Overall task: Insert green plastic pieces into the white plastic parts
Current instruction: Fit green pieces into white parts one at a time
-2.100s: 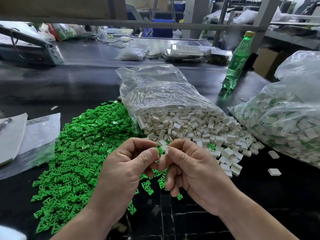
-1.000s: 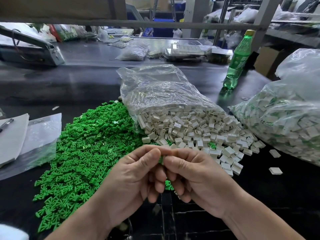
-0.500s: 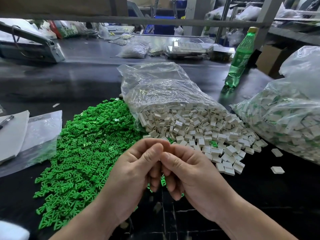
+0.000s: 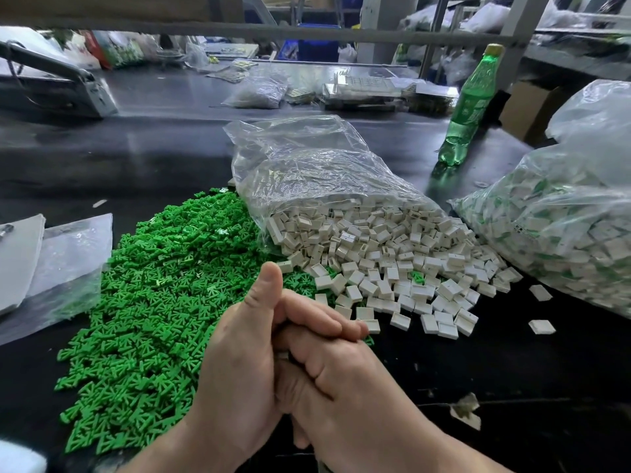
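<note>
Left hand (image 4: 239,363) lies over right hand (image 4: 348,387), thumb raised; anything held is hidden. Small green plastic pieces (image 4: 153,302) and white box-shaped plastic parts (image 4: 392,261) heap at the middle of the black bench (image 4: 153,158).

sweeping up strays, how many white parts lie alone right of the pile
2. One white part lies beside the right bag; the other white part lies nearer the person. Both sit apart from the white pile. More may be hidden under the bags.
</note>
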`<act>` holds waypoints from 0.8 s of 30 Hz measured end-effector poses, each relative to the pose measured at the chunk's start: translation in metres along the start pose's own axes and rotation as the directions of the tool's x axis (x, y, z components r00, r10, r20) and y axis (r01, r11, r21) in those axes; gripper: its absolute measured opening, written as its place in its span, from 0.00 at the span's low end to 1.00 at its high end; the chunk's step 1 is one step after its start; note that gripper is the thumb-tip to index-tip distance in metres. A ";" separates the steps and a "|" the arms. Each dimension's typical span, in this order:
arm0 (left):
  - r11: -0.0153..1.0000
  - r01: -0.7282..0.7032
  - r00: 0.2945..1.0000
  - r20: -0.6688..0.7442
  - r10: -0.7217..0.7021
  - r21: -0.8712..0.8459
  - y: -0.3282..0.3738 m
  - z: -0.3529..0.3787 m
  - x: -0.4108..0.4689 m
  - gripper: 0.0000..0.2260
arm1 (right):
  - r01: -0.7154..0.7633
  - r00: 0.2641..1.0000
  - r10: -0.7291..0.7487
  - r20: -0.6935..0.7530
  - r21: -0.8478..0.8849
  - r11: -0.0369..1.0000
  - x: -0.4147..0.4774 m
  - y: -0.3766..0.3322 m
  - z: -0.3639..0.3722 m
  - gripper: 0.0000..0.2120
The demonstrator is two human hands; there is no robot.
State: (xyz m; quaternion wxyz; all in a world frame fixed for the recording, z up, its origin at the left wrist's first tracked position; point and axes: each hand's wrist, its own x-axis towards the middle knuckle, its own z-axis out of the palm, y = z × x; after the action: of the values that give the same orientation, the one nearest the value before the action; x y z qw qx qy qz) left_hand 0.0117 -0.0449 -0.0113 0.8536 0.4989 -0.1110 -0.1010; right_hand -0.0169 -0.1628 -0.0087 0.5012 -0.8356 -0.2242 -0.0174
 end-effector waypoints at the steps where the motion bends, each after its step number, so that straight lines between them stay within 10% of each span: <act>1: 1.000 0.003 1.000 -0.002 -0.003 0.006 0.000 -0.001 0.001 0.29 | -0.025 1.000 0.024 0.011 0.045 0.999 0.001 0.000 -0.001 0.06; 7: 0.980 0.072 0.997 0.015 -0.076 0.184 0.003 -0.012 0.008 0.30 | -0.247 0.969 0.210 0.131 0.455 0.856 0.006 0.002 -0.008 0.13; 11: 0.850 -0.221 0.974 0.159 0.163 0.478 0.013 -0.024 0.007 0.08 | -0.285 0.951 0.272 0.148 0.763 0.580 0.010 0.012 -0.023 0.10; 24: 0.403 -0.441 0.880 0.298 0.370 0.802 0.016 -0.024 0.009 0.09 | -0.230 0.960 0.240 0.145 0.898 0.376 0.014 0.034 -0.038 0.06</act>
State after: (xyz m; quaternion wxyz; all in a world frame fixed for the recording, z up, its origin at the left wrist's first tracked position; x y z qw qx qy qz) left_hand 0.0282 -0.0200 -0.0084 0.4905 0.8048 -0.2942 0.1587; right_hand 0.0167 -0.2034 -0.0141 0.8708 -0.4538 -0.0745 0.1736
